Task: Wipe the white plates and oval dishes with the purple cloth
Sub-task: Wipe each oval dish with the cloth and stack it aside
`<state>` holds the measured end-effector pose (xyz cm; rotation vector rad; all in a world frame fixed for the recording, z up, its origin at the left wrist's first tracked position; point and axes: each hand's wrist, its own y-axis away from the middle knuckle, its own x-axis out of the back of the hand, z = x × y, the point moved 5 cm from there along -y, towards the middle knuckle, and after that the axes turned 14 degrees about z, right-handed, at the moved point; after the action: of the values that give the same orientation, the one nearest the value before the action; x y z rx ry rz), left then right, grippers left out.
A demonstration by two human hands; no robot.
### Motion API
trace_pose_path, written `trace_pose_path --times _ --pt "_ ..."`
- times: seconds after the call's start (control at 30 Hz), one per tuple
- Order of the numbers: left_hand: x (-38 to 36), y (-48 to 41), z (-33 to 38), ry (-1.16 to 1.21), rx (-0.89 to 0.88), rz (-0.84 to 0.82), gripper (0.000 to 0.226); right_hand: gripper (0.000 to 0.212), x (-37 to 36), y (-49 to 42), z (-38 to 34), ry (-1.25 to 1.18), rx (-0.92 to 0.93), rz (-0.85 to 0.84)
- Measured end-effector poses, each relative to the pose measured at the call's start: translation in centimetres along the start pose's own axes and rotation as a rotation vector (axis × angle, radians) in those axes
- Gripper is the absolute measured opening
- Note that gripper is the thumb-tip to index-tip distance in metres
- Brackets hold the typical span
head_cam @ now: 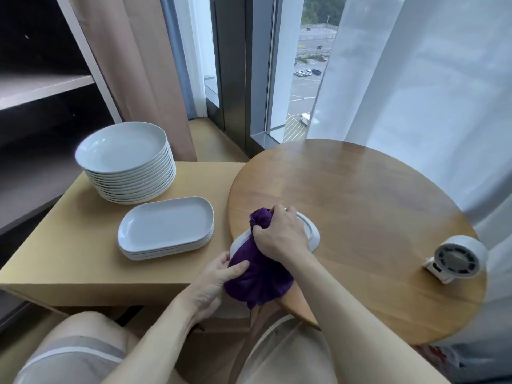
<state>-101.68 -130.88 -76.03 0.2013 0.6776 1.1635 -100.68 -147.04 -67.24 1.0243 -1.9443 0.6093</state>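
Purple cloth (257, 275), bunched and plush, drapes a glossy white oval dish (311, 231) at the round wooden table (360, 203)'s left edge. Right hand (279, 234) curls tight round the cloth; left hand (219, 275) pinches the dish's near end, thumb on cloth.

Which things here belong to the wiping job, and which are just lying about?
In the job: purple cloth, gripped by the right hand; oval dish under it, held by the left hand; stack of oval dishes; stack of round plates.

Lying about: small white fan on the round table; shelf unit; curtains.
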Motion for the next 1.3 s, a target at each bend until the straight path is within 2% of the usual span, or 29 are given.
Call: trace_pose_path --times 0.3,0.47,0.53,0.6,0.7,0.8,0.97,1.07,1.17,1.23,1.3 --pt "-0.9 -0.6 -0.1 -0.122 -0.160 0.297 0.050 0.032 0.0 -0.4 -0.2 0.021 0.071 0.070" --pt "-1.1 -0.5 0.2 -0.111 -0.132 0.250 0.041 0.020 0.3 -0.7 -0.5 0.053 0.176 0.043" --pt "-1.1 -0.4 0.3 -0.083 -0.118 0.225 0.041 0.023 0.6 -1.0 -0.3 0.080 0.191 0.025" --pt "-0.8 -0.5 0.2 -0.042 -0.077 0.257 0.042 0.028 1.5 -1.7 0.3 0.109 0.171 0.042" --pt "-0.3 -0.6 0.0 -0.137 -0.080 0.331 0.035 0.033 3.1 -3.1 2.2 0.171 0.077 0.092" --pt "-0.6 -0.6 0.0 -0.153 -0.085 0.331 0.033 0.034 3.9 -3.7 3.5 0.205 0.005 0.121" --pt "-0.6 -0.3 0.3 -0.171 -0.076 0.299 0.026 0.028 2.6 -2.4 1.2 0.222 0.199 0.080" --pt "-0.8 0.0 0.5 -0.184 -0.086 0.309 0.031 0.027 1.3 -0.9 -1.2 0.206 0.383 -0.036" --pt "-0.8 0.4 0.7 -0.219 -0.092 0.324 0.037 0.017 -0.5 0.8 -3.3 0.196 0.518 -0.136" --pt "-0.9 0.6 0.9 -0.235 -0.096 0.334 0.040 0.014 -1.0 1.1 -3.6 0.213 0.548 -0.126" --pt "-1.1 0.9 1.0 -0.257 -0.112 0.335 0.050 0.012 -0.7 0.6 -2.9 0.171 0.484 -0.107"
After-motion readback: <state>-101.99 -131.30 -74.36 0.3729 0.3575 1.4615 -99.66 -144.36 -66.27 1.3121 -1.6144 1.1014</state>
